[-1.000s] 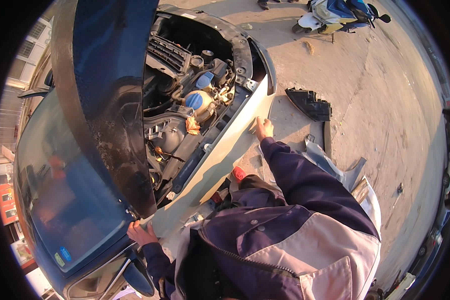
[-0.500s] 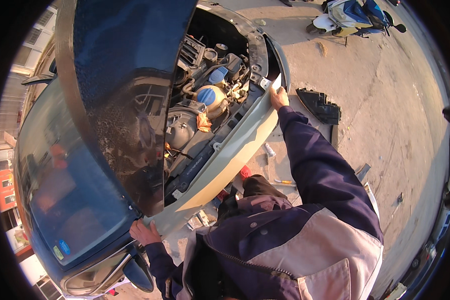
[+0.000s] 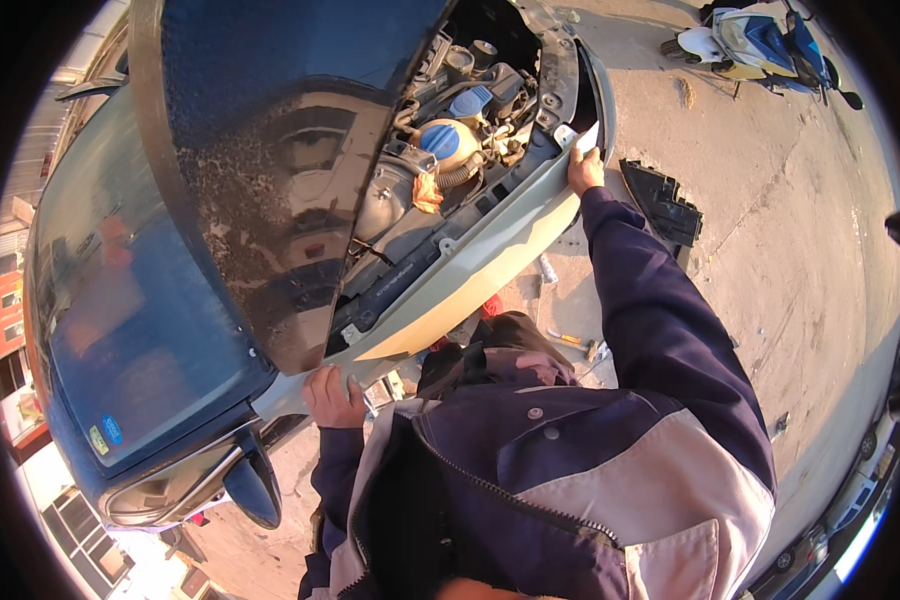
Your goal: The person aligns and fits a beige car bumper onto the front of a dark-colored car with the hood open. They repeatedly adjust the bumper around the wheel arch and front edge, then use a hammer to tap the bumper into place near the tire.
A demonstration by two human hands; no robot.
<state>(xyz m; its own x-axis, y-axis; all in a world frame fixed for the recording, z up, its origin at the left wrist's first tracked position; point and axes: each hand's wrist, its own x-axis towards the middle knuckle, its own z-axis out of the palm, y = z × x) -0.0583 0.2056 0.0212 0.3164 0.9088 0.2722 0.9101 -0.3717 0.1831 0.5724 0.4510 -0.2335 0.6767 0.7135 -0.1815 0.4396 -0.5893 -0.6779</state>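
Note:
My right hand point(image 3: 585, 168) grips the front upper corner of a long, pale, unpainted-looking fender panel point(image 3: 490, 268) along the side of a dark blue car. My left hand point(image 3: 333, 398) curls over the panel's rear end, near the windshield corner and the bottom of the raised dark hood point(image 3: 230, 150). The hood hides part of the engine bay, where a round reservoir with a blue cap point(image 3: 440, 142), hoses and a dry leaf point(image 3: 427, 192) show above the panel.
A blue-and-white scooter point(image 3: 750, 45) stands at upper right. A black plastic part point(image 3: 660, 200) and small tools point(image 3: 565, 338) lie on the concrete ground. The windshield point(image 3: 140, 330) and side mirror point(image 3: 252, 492) are at left; parked cars line the right rim.
My right hand has moved forward along the panel to its front corner and closed on it. My left hand stays at the rear end. The view has shifted, the car rising in it.

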